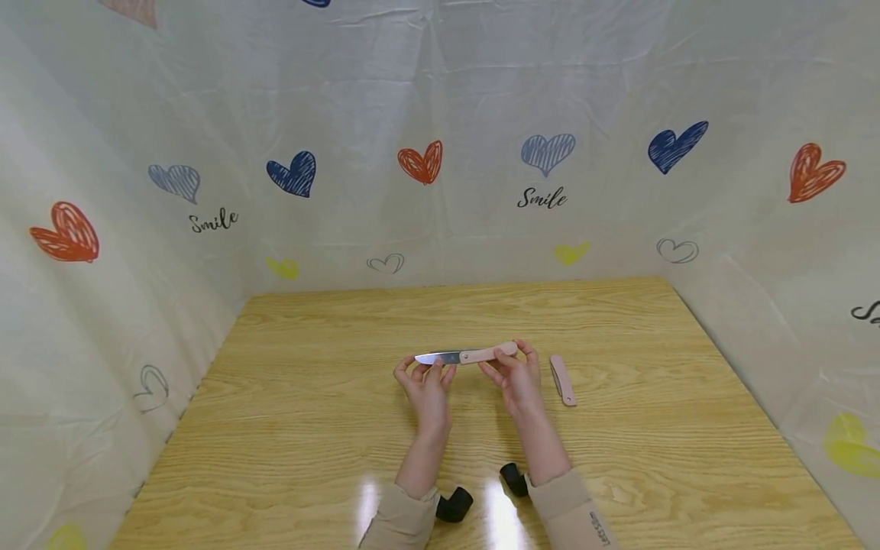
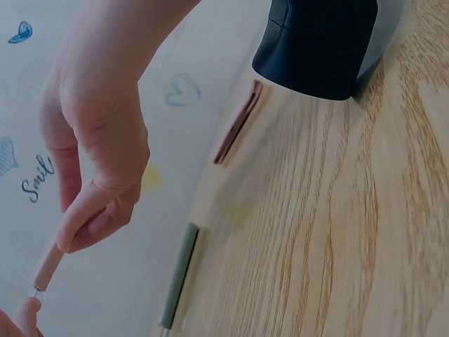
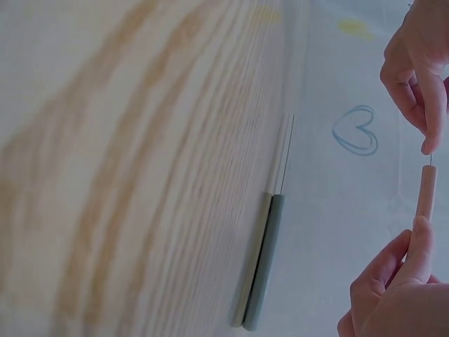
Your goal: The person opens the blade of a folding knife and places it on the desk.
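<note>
A folding knife with a pale pink handle (image 1: 486,354) and its blade (image 1: 435,358) swung out is held level above the table. My left hand (image 1: 428,393) pinches the blade between thumb and fingers. At the other end my right hand (image 1: 520,386) grips the handle, seen close in the right wrist view with the left fingertips on the thin blade edge. Just right of the right hand, a second pink folding knife (image 1: 563,380) lies folded on the table. A green-handled knife (image 3: 265,263) rests on the wood, mostly hidden behind the held knife in the head view.
The wooden table (image 1: 309,428) reaches back to a white curtain (image 1: 474,237) printed with hearts, which also hangs on both sides. Black wrist cameras (image 1: 455,505) sit at the cuffs, low over the table.
</note>
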The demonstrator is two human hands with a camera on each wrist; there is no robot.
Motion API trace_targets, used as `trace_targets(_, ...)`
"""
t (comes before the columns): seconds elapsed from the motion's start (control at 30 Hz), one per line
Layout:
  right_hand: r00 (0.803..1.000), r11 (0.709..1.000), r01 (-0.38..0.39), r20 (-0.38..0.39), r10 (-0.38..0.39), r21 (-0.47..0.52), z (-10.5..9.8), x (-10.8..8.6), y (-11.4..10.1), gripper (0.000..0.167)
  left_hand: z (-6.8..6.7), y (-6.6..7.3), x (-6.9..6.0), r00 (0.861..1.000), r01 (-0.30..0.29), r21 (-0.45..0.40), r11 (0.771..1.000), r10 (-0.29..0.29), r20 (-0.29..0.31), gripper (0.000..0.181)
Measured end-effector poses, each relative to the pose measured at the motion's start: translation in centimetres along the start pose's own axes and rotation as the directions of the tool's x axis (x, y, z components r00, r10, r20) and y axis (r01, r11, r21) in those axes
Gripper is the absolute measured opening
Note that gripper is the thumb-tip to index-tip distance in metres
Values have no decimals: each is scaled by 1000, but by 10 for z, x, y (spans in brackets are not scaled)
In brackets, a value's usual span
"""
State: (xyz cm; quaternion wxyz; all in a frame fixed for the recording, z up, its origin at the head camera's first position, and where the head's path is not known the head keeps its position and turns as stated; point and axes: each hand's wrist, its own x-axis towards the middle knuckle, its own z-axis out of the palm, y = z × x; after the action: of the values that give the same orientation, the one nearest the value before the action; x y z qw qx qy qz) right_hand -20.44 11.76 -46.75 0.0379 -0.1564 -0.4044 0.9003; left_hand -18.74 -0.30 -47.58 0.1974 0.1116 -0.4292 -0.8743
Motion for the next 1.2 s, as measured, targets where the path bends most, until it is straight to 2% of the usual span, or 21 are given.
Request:
trace_targets(0.5, 999, 1000, 30, -11, -30, 3, 2, -1, 3, 34, 0, -2, -1, 999, 18, -33, 999, -19, -38, 41)
trace_targets(0.83, 998, 997, 66, 1, -66, -36, 6, -2, 5, 42, -1, -2, 6, 997, 27, -73, 997, -32, -68, 45)
trace_targets(1.03, 995, 991, 104, 6, -104, -80, 7, -3, 4, 44, 0, -2, 7, 996, 34, -61, 998, -39, -78, 45)
trace_targets(1.2, 992, 976, 125, 21, -124, -179, 7, -3, 3, 44, 0, -1, 8, 994, 39, -48, 998, -43, -99, 45)
